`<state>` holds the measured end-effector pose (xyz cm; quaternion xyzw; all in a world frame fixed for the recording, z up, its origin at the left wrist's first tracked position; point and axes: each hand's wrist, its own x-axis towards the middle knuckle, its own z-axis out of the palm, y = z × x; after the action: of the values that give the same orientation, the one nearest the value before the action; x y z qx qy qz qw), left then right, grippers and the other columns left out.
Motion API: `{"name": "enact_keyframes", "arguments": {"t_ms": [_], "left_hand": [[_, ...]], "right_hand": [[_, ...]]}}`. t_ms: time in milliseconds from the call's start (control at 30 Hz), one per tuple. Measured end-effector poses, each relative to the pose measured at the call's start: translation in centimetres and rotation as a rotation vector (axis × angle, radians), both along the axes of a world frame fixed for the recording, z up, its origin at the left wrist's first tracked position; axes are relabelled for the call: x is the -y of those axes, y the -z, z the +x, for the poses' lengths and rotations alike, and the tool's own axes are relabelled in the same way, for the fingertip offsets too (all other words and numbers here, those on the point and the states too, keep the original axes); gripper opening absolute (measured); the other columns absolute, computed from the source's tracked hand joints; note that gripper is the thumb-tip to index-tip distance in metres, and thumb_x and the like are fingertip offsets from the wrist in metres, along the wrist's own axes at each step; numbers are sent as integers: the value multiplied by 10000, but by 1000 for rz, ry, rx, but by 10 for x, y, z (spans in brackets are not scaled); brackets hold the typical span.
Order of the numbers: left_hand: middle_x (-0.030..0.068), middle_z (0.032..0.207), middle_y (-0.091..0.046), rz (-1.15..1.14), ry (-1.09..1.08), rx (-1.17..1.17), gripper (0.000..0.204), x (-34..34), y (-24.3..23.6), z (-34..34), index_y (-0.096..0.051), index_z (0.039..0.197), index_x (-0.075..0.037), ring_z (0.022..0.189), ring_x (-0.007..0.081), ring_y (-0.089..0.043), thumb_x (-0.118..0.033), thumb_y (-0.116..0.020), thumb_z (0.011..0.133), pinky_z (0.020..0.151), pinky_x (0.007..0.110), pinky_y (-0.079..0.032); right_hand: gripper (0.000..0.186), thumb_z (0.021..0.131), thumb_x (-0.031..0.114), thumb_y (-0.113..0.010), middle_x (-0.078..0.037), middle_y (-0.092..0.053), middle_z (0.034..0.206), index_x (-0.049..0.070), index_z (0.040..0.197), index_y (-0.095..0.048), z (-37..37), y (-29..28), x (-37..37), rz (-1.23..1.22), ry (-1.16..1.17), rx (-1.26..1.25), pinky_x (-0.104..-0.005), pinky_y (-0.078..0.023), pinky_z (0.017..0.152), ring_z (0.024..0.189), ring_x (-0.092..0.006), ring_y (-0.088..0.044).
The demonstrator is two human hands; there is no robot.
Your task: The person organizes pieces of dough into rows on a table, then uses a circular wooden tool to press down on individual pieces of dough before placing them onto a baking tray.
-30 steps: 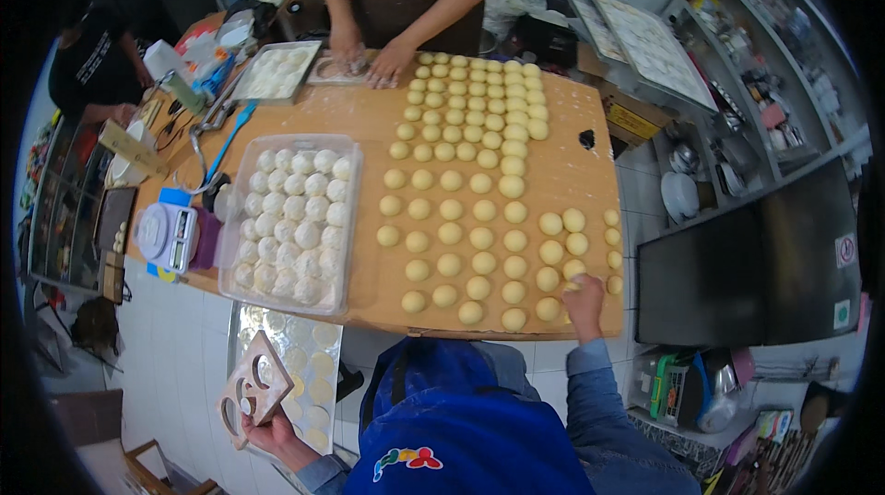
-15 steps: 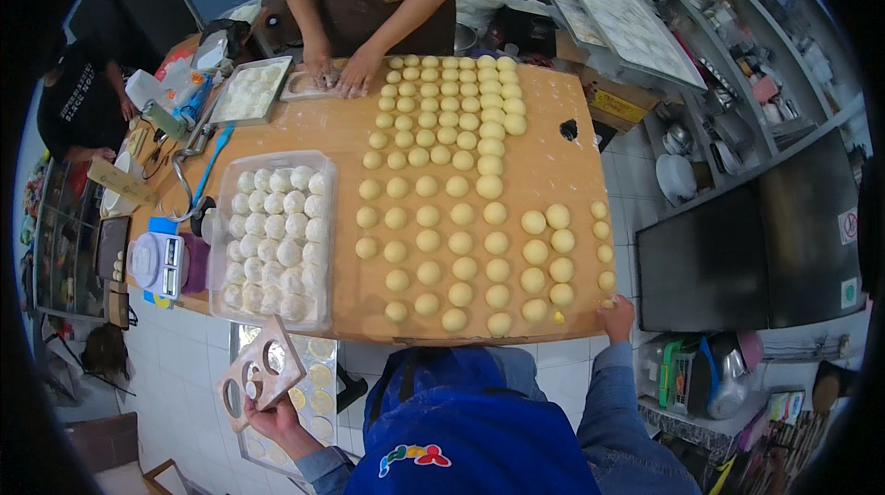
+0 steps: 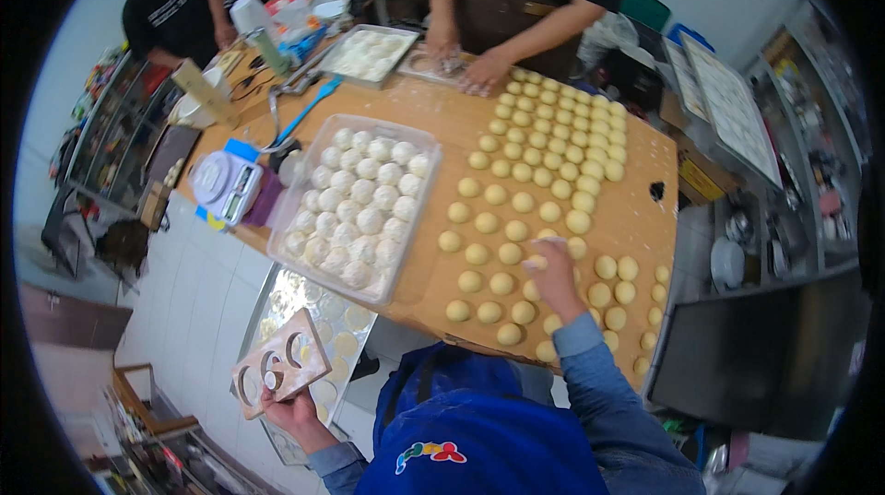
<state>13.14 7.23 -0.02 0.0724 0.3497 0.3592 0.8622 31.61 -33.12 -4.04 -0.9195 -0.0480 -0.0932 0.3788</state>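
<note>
My left hand (image 3: 288, 407) grips a floured wooden mold (image 3: 309, 357) with several round openings, held low at the left over a metal tray (image 3: 355, 320) of flat pale discs. My right hand (image 3: 555, 278) reaches into rows of yellow dough balls (image 3: 501, 283) on the wooden table (image 3: 424, 320), fingers curled round one ball, slightly blurred. To their left stands a clear plastic tub (image 3: 393, 283) of white floured balls (image 3: 362, 191).
Across the table, a co-worker's hands (image 3: 484, 76) work at another mold; a second person (image 3: 171, 20) stands far left. A scale (image 3: 226, 186), blue spatula (image 3: 309, 112) and tray of white balls (image 3: 364, 57) sit leftward. Shelves (image 3: 811, 108) and stacked trays (image 3: 728, 117) line the right.
My right hand has moved from the table's front right corner leftward and forward among the middle dough balls. My left hand still holds the mold. The view has tilted and shifted.
</note>
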Motion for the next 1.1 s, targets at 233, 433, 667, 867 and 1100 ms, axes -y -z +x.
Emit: {"name": "enact_keyframes", "arguments": {"t_ms": [233,433,667,867,1100], "left_hand": [[228,1113,-480,17,-241,-13,432,-17,2,-70,-408,1127,81,1034,338,-471,-115,-381,742,896,528,-350],[229,1113,-482,27,-337,-59,433,-17,3,-104,-411,1121,86,1041,339,-468,-129,-367,748,899,527,-351],[232,1168,-441,37,-316,-16,450,-23,10,-112,-391,1148,85,1086,339,-433,-133,-360,756,932,524,-311],[246,1194,-405,31,-321,-55,454,-16,-1,-90,-366,1164,102,1127,359,-377,-111,-357,762,949,534,-267],[247,1186,-409,39,-275,-72,438,-1,-11,-61,-370,1162,96,1115,356,-389,-104,-350,772,953,530,-270]], "right_hand": [[416,630,59,-623,-195,-478,1065,35,1031,-515,47,42,-113,-321,-337,0,-384,-352,888,1016,-333,-435],[287,647,27,-558,-194,-496,1002,54,932,-568,61,56,-133,-383,-381,-57,-399,-346,903,948,-347,-468],[170,629,32,-554,-183,-530,864,55,784,-620,74,73,-128,-358,-321,-80,-424,-384,799,881,-339,-495],[190,606,67,-568,-191,-572,766,9,783,-606,79,63,-109,-3,-107,-163,-385,-435,682,766,-332,-542],[312,580,124,-664,-83,-597,750,2,860,-603,46,20,18,379,135,-232,-277,-441,640,714,-151,-550]]}}
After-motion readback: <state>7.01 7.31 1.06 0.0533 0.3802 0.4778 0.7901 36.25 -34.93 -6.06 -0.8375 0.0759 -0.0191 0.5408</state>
